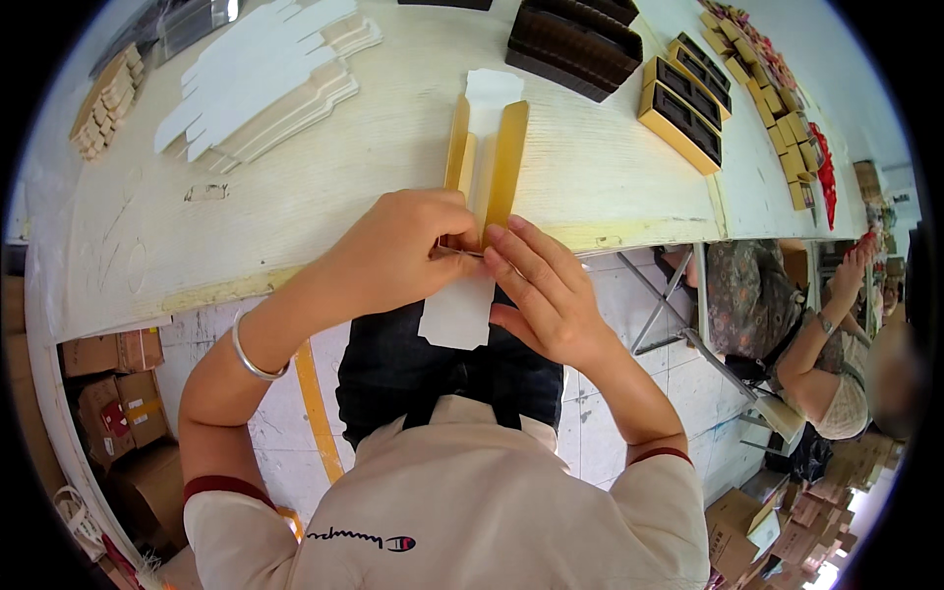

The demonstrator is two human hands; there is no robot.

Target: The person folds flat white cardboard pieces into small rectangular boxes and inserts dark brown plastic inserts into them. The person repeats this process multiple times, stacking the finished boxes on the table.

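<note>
Our left fingers [456,218] pinch a trough-shaped gold box [507,157], right fingers [532,265] extended against it. Flat white cardboard [258,84] lies at ten o'clock.

- Our left hand [423,231] curled inward, its thumb and forefinger drawn together in a pinch.
- Our right hand [551,290] reached in beside it, fingers extended and slightly bent, thumb set apart from them.
- Our left forearm [310,295] slanted inward from a sharply bent elbow [211,423].
- Our right forearm [624,383] angled inward and away from our torso [472,501].
</note>
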